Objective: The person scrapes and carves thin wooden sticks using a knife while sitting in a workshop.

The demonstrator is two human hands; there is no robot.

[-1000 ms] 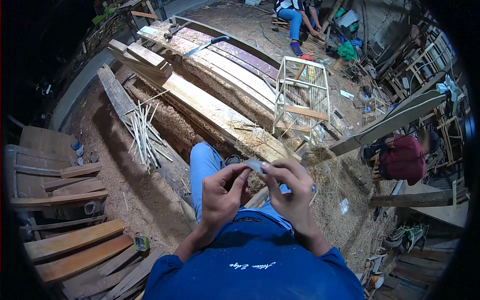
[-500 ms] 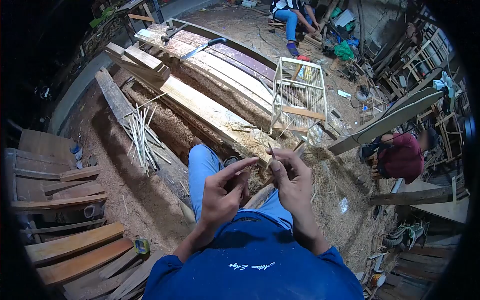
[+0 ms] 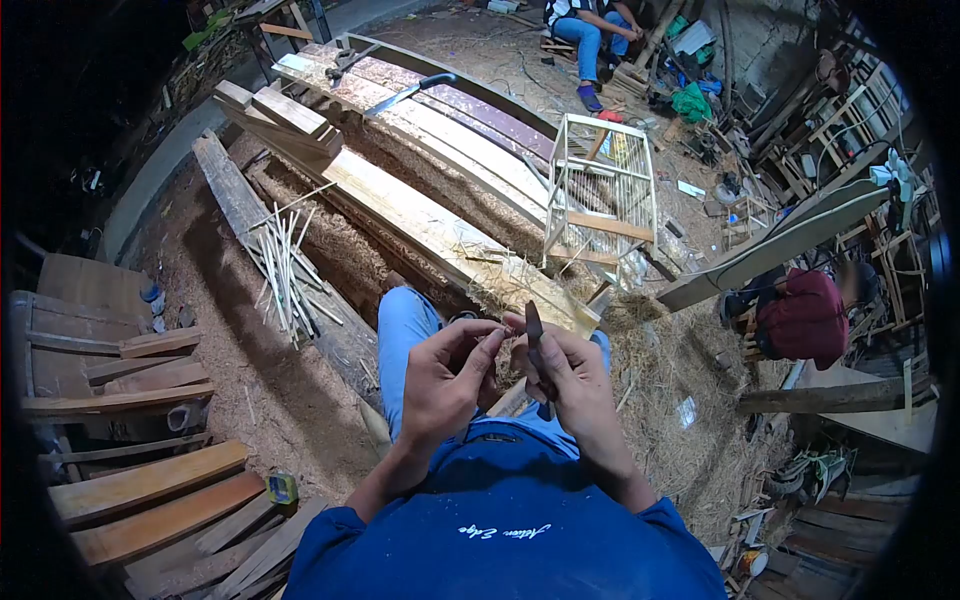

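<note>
My right hand [image 3: 578, 395] is closed around a dark knife [image 3: 534, 335], its blade pointing up and away from me. Close beside it, my left hand [image 3: 440, 385] has thumb and forefinger pinched together; whatever may be between the fingertips is too small to make out. Both hands are over my lap, with the fingertips nearly meeting. Just beyond them lies the near end of a long pale plank [image 3: 450, 250], strewn with shavings. Left of my knee, a bundle of thin pale sticks [image 3: 287, 275] rests on a weathered board [image 3: 228, 190].
A slatted wooden cage frame [image 3: 600, 190] stands past the plank. A handsaw [image 3: 405, 95] lies on the far boards. Stacked timber [image 3: 160, 485] and a yellow tape measure [image 3: 282, 488] are at left. One person [image 3: 585, 40] sits at the back, another [image 3: 800, 315] at right.
The knife has turned so its flat side shows, more upright in my right hand. My left forefinger, stretched out before, has curled into a pinch, and the hands are closer together.
</note>
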